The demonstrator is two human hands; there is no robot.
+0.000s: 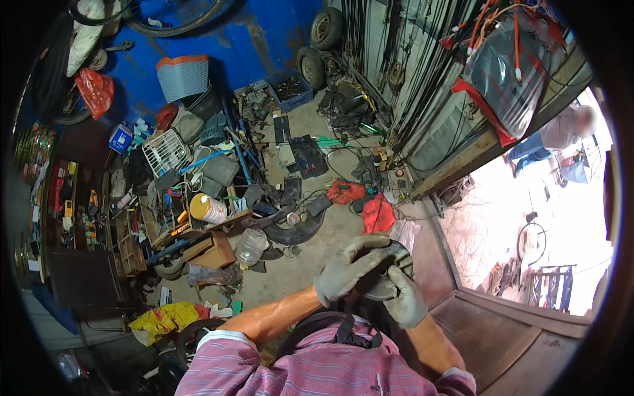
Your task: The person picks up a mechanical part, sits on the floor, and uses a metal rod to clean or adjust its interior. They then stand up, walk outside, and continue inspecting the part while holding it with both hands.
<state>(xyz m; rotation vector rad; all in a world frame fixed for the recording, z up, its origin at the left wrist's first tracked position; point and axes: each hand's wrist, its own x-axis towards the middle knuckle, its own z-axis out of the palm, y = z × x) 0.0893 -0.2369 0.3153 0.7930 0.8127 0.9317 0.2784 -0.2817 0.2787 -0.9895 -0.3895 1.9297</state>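
Close in front of my chest I hold a dark, round, disc-like part (378, 286); its exact kind I cannot make out. My left hand (350, 269), in a pale grey work glove, lies across its upper left side, with the fingers bent over it. From below and the right, my right hand (405, 300), gloved alike, grips the rim with its fingers closed. Much of the part is hidden by the gloves. Beyond the hands, a red plastic bag (378, 214) lies on the floor.
At left, a cluttered bench carries a white tub (207, 208) and a white basket (165, 153). A black tyre piece (297, 231) and a blue crate (288, 89) lie on the floor ahead. Through the doorway at right, a person (561, 129) is outside.
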